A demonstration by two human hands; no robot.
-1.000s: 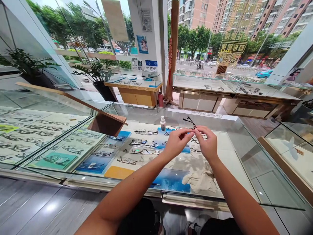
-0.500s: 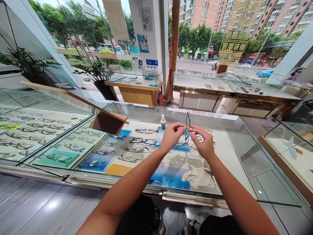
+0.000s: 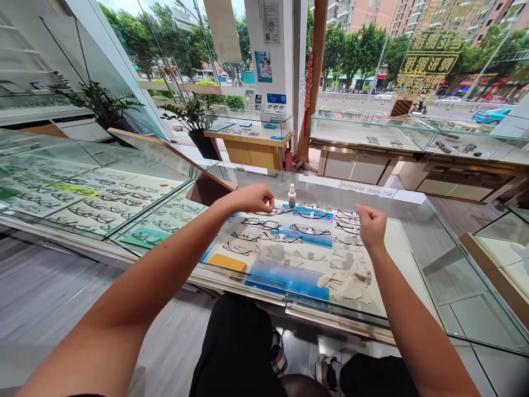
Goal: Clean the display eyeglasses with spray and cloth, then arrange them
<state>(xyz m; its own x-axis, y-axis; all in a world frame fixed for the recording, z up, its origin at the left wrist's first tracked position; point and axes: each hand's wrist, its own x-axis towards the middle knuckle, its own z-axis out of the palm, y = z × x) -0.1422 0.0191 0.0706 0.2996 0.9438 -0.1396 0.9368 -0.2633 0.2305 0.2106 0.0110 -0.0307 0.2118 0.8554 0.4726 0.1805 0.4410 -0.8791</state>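
Note:
My left hand hovers above the left part of the glass display case, its fingers loosely curled with nothing showing in them. Off to the right, my right hand is closed too, thumb and fingers together, and I see nothing in it. Between and below my hands lie dark eyeglasses on a blue sheet, among several other pairs. A small white bottle stands upright just right of my left hand. Near the case's front lies a crumpled beige cloth.
A tilted wooden-framed piece stands on the case at left. Further left, another display section holds many eyeglasses. A yellow rectangular piece lies near the front. Beyond are more glass cases, potted plants and street-facing windows.
My hands, together on a pair of eyeglasses before, have moved well apart, left one leftward, right one rightward. The eyeglasses no longer show in either hand. The view has turned slightly left.

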